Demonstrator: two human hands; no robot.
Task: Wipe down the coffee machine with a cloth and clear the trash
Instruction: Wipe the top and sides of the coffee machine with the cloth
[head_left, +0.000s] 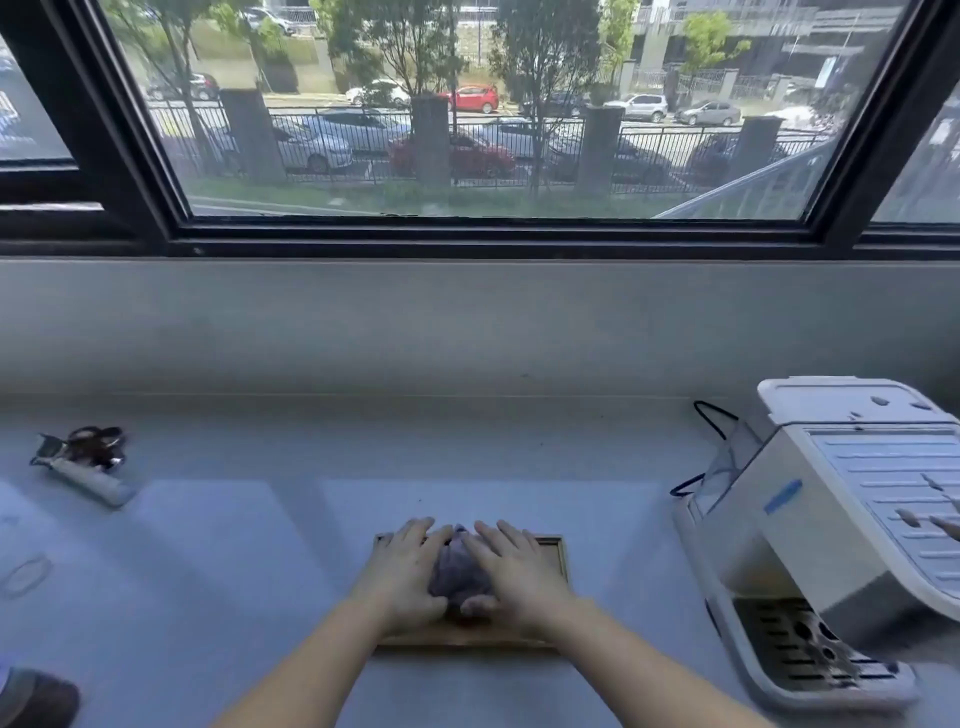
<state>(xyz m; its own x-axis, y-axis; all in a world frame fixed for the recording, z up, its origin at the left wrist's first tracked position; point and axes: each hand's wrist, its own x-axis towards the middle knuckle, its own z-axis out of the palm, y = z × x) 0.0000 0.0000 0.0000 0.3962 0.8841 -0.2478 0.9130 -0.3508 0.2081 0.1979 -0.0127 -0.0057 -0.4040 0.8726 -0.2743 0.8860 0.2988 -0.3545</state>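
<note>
A crumpled grey-purple cloth (460, 569) lies on a wooden tray (558, 558) at the counter's front centre. My left hand (402, 569) and my right hand (511, 564) press on the cloth from either side, fingers spread over it and thumbs tucked under its near edge. The white coffee machine (831, 525) stands at the right, apart from both hands, with its metal drip tray (800, 649) facing me. At the far left lies a small pile of trash (85, 457): a dark crumpled wrapper and a white tube-like piece.
A black cable (714, 415) loops behind the coffee machine. The grey counter (260, 571) runs to a low wall under a big window. A dark object (36, 699) sits at the bottom left corner.
</note>
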